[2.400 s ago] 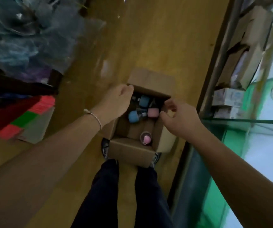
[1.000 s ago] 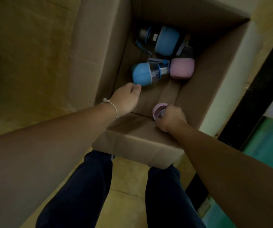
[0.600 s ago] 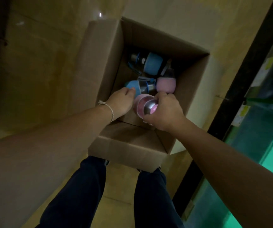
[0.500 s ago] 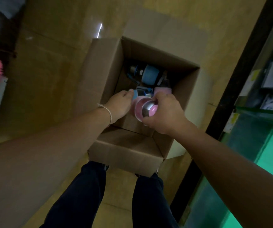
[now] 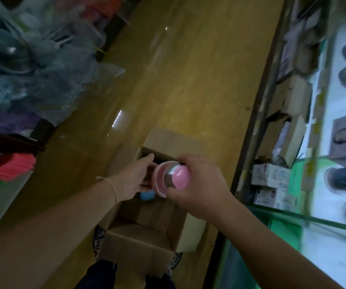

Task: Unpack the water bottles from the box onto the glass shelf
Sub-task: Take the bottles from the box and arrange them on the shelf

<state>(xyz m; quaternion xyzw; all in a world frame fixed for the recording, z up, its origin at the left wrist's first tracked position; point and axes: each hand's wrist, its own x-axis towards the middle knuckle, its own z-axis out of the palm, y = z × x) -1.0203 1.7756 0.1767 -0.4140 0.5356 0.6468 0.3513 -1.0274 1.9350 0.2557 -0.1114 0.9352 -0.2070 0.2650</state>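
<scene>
Yellow-brown floor (image 5: pixel 178 80) fills the middle of your view, with streaks of light on it. Along your right runs the glass shelf (image 5: pixel 314 217), green at its edge. Dark, blurred shapes stand on the pale level seen through it, too smeared to name. At your far left lie heaped clear plastic bags (image 5: pixel 32 59), and below them a pink and green stack (image 5: pixel 7 170).

The box (image 5: pixel 138 245) sits open on the floor just ahead of your shoes (image 5: pixel 98 238), close beside the shelf's base, its flaps folded outward. Small white cartons (image 5: pixel 270 176) are piled under the shelf to its right.

Both your arms reach forward over the box. Your right hand (image 5: pixel 201 188) grips the pink bottle (image 5: pixel 171 178), fingers on its far side and thumb on its near side, holding it in the air above the open box. The bottle is tipped so that its rounded pink end and a silver band face you. It is not on the shelf.

Your left hand (image 5: pixel 134 178) reaches down into the box just beside the pink bottle, thumb pointing forward. Its fingers are hidden behind that bottle, so you cannot tell whether they are spread or closed on anything. A blue bottle (image 5: pixel 147 195) shows inside the box, directly under that hand. A thin bracelet (image 5: pixel 112 184) circles your left wrist.
</scene>
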